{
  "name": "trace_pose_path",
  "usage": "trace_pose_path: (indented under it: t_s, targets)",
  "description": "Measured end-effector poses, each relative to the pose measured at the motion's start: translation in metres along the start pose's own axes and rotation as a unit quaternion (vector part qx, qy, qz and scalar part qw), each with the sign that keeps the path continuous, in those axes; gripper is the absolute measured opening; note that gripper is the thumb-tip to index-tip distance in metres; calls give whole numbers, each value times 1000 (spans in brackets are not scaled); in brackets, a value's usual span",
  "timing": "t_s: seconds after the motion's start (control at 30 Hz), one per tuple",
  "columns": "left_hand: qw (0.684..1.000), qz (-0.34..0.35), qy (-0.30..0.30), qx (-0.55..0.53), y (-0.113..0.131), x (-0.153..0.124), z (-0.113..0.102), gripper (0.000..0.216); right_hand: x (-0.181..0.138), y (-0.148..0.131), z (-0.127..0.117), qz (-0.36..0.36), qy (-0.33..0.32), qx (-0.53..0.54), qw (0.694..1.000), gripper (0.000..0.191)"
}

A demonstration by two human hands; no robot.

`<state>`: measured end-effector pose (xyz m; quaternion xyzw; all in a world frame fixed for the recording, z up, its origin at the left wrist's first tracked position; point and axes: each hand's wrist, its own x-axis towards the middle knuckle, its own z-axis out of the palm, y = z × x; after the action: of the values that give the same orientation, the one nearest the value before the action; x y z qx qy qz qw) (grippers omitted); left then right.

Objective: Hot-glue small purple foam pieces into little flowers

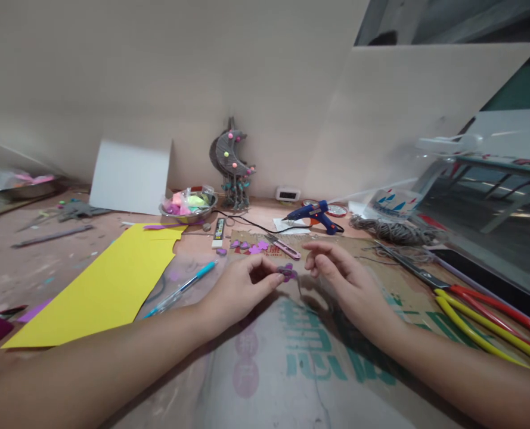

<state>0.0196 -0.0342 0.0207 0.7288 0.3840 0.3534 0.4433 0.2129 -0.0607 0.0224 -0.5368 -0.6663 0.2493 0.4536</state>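
Note:
My left hand [247,283] pinches a small purple flower-shaped piece [288,272] between thumb and fingertips. Grey yarn is wound on the piece, and a thin loose strand trails below it. Just to the right of it is my right hand [347,280], apart from the flower, with its fingers loosely bent and nothing visible in them. Beyond both hands, several small purple flower pieces [259,246] lie on the printed cardboard [265,357], some with grey on them. A pink craft knife [285,245] rests near them.
A blue glue gun [313,215] stands at the back beside grey yarn [392,231]. Scissors [452,292] and a phone [492,283] lie right. Yellow card [99,286] and a blue pen [182,289] lie left. Behind are a bowl [188,208] and a moon ornament [231,155].

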Motion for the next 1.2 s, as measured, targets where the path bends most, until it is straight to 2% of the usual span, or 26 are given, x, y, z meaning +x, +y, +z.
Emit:
trace_pose_path:
  t_s: [0.13, 0.2, 0.43, 0.57, 0.73, 0.87, 1.03, 1.2]
  targets:
    - [1000, 10, 2, 3, 1, 0, 0, 13, -1, -10, 1, 9, -80, -28, 996, 25]
    - [1000, 3, 8, 7, 2, -1, 0, 13, -2, -14, 3, 9, -98, -27, 995, 23]
    - [1000, -5, -22, 7, 4, -1, 0, 11, -1, -14, 6, 29, -100, -50, 993, 18]
    - [998, 3, -50, -41, 5, -2, 0, 25, -1, -11, 6, 26, -110, -56, 992, 18]
    - [1000, 1, -20, 13, 6, -2, 0, 14, -1, -12, 5, 20, -117, -36, 992, 17]
    - [1000, 6, 9, 24, 2, -1, 0, 14, 0, -10, 5, 22, -132, -86, 987, 20]
    - [999, 9, 19, 30, 0, 0, 1, 13, -3, -6, 4, -38, -157, -141, 977, 28]
    - [1000, -10, 22, 13, 2, 1, 2, 13, -11, -8, 5, -125, -181, -157, 963, 25]
